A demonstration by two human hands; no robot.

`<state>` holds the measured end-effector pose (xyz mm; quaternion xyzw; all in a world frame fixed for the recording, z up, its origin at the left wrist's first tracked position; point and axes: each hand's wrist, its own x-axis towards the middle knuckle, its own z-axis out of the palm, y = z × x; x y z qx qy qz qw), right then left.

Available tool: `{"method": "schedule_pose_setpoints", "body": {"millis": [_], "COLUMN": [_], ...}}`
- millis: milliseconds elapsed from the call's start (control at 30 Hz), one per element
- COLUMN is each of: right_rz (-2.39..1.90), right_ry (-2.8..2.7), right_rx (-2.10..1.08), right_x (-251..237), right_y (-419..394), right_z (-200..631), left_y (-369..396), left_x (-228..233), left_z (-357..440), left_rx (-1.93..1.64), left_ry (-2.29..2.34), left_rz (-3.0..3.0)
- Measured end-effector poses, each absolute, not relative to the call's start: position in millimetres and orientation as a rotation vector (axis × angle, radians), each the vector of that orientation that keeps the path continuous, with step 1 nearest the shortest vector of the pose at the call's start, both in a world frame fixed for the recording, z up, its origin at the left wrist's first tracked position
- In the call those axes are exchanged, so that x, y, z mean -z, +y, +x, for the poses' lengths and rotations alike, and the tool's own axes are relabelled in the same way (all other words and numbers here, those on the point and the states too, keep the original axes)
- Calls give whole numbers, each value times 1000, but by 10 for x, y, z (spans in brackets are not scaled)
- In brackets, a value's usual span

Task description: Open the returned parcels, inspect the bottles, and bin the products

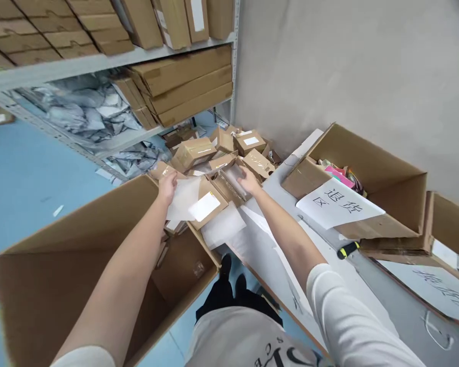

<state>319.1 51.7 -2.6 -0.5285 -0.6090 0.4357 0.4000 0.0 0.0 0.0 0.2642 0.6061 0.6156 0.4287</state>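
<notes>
My left hand (168, 187) pinches a thin, whitish translucent packing sheet (184, 196), which hangs over the rim of the big cardboard box. My right hand (248, 182) is at the right side of a small opened cardboard box (229, 186), with its fingers on the wall. Whitish lining shows inside that box. Between my hands lies a flap with a white label (204, 206). Below it, another translucent sheet (224, 226) rests at the table's edge. Under my left arm stands the large open cardboard box (72, 219), with a few small cartons at its far end.
Small taped cartons (248, 141) are heaped beyond my hands. Metal shelving (80, 63) with boxes and grey bags stands at left. On the white table (262, 239), an open box (390, 178) bears a handwritten paper sign (338, 204). A black-and-yellow cutter (348, 250) lies beside it.
</notes>
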Motion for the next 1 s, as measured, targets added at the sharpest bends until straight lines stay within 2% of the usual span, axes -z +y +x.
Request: {"method": "schedule_pose_setpoints", "body": {"millis": [200,500,700,1000], "right_rz": [-1183,-1090,-1037,-1139], "right_ry": [-1331,-1270,-1407,-1565], "right_rx": [-1323,-1606,-1721,-1797], "right_x": [115,589,623,650], "right_y": [-473,-1753,-2115,-2258], "right_z": [3085,2691,2367,1697], "left_y": [-1273,-3169,-3740,-4204], "left_x": [-75,340,377,378], "left_z": [13,-27,-124,-409], "left_rx": [-1637,-1553,-1609,-1665], "left_ry": [1573,1837,1885,1896], "left_rz": [416,138,29,-9]}}
